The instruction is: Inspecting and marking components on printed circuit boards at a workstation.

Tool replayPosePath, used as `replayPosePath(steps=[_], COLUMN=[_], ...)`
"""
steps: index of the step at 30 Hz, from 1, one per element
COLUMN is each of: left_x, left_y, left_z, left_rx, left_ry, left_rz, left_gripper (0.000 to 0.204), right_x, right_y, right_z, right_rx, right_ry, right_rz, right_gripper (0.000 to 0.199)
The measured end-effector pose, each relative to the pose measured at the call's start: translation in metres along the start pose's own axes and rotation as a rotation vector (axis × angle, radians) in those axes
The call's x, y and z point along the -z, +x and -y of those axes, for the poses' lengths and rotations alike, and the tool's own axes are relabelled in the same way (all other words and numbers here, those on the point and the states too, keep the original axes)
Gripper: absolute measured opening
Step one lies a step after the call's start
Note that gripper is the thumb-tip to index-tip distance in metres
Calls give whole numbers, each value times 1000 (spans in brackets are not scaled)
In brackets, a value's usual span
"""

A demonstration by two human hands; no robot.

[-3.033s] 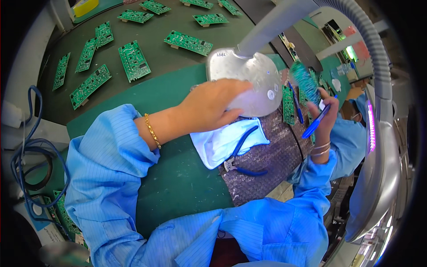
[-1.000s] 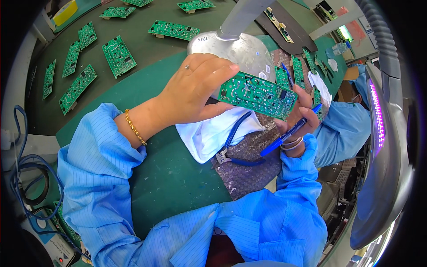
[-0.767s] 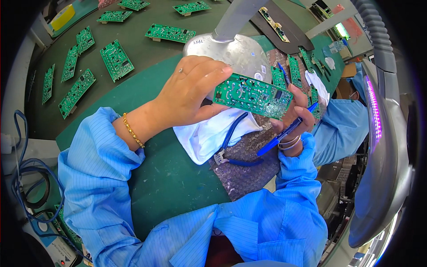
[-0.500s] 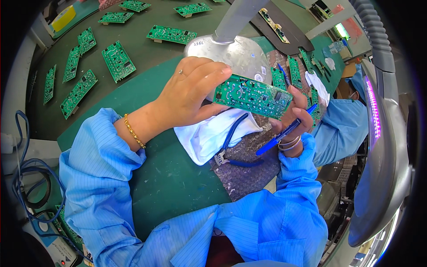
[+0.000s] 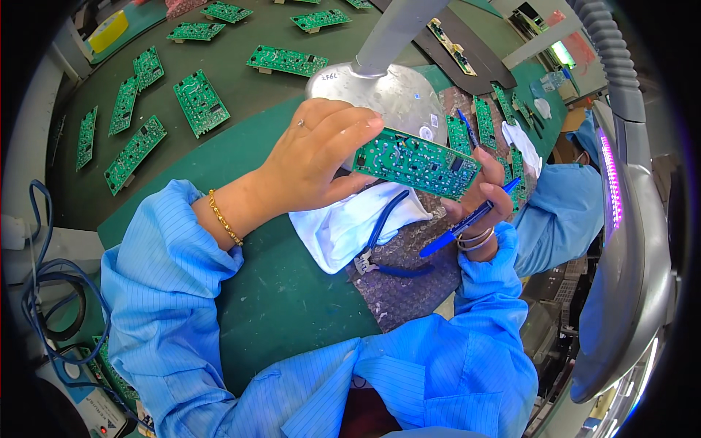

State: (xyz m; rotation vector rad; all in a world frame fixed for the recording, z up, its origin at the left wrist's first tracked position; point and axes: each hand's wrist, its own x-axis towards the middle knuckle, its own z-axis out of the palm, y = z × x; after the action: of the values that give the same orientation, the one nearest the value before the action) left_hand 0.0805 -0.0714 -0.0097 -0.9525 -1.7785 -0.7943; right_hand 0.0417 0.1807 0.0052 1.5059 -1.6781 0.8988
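Green circuit board [image 5: 418, 162] held up between both grips

The left grip [image 5: 318, 152] is closed on the board's left end, fingertips at its upper corner and thumb lower down. The right grip [image 5: 488, 198] pinches the opposite end, thumb beneath and fingers at the edge, with a blue pen [image 5: 442, 241] also caught in it, slanting down to the left. The board spans the space between the two grips, raised above the green table [image 5: 285, 314], its soldered face visible.

Nearer the body than the left grip lies a white cloth [image 5: 328, 237], partly covered by blue-handled cutters [image 5: 364, 262]. Beyond the left grip stands a silver lamp base [image 5: 401, 91]; farther off to its left, more green boards [image 5: 201, 104] lie spread out. Just right of the right grip is a co-worker's blue sleeve [image 5: 562, 212].
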Motion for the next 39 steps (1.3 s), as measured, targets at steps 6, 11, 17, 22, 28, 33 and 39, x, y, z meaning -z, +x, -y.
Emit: replayPosePath(steps=[6, 11, 17, 22, 28, 33, 39], left_x=[-2, 12, 14, 17, 16, 17, 20], left_y=[0, -5, -5, -7, -6, -6, -4], left_z=[1, 1, 2, 1, 0, -3, -10], left_rx=[-10, -5, -13, -3, -2, 100, 308], left_ry=[-3, -28, -55, -61, -73, -128, -277], left_rz=[-26, -23, -44, -38, -44, -6, 62], left_gripper=[67, 69, 70, 71, 70, 65, 63], right_x=[1, -6, -5, -8, -8, -10, -6], right_y=[1, 9, 11, 9, 9, 9, 8], right_z=[-2, 9, 9, 10, 8, 7, 9], right_rx=[-1, -33, -58, -86, -103, -141, -205], right_ry=[-9, -113, -84, -28, 10, 69, 133], right_rz=[2, 13, 37, 49, 44, 42, 60], right_gripper=[50, 57, 56, 53, 52, 52, 35])
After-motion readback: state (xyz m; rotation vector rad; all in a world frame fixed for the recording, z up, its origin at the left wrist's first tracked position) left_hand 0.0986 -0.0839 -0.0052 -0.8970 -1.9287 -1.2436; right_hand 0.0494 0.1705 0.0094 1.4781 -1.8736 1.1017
